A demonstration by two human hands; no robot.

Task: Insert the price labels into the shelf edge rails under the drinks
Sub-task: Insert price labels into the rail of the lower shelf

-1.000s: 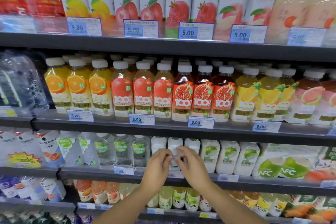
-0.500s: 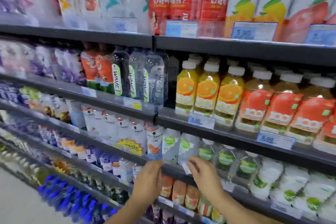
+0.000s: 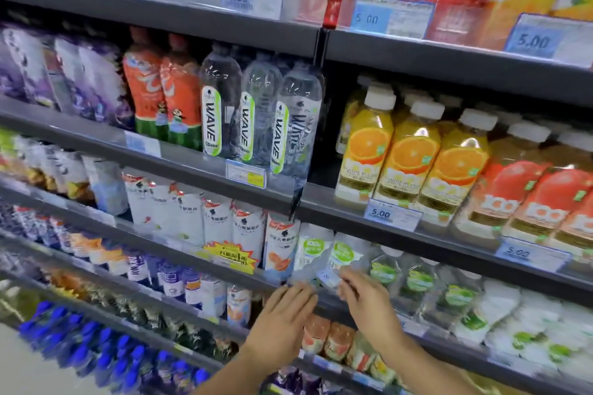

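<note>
Both hands reach to the dark shelf edge rail [image 3: 205,269] under a row of clear bottles with green labels [image 3: 343,255]. My right hand [image 3: 369,301] pinches a small white and blue price label [image 3: 327,277] at the rail, fingertips curled round it. My left hand [image 3: 282,324] lies beside it to the left, fingers fairly straight, tips touching the rail edge. Whether the label sits inside the rail is blurred.
Drinks fill several shelves: orange juice bottles [image 3: 414,157] above right, WAVE water bottles [image 3: 253,112] above left, blue-capped bottles [image 3: 96,353] low on the left. Price labels reading 5.00 [image 3: 391,215] stand in the rails. A yellow promo tag [image 3: 234,258] hangs left of my hands.
The view has swung left along the shelves. Both hands travelled left along the same rail, from the white bottles to the clear green-labelled ones, the right hand still holding the label.
</note>
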